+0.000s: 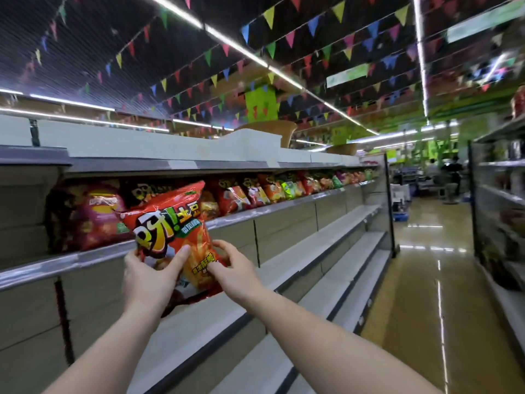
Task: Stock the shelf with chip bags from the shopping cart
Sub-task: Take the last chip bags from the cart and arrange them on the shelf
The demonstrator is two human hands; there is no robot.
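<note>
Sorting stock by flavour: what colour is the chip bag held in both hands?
Mostly red-orange chip bag, with a green band; clearest in the head view.

We note the shelving unit [170,234] on the left, aisle floor [426,280] on the right. Crinkly foil chip bags [255,191] line its upper shelf; a large red foil chip bag [170,223] sits before them, lower shelves [326,268] beneath.

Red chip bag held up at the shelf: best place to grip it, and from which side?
Grip the red chip bag by its lower corners, from below, as the left hand and right hand do. It stands upright and puffy, so only the flat bottom edge pinches easily.
</note>
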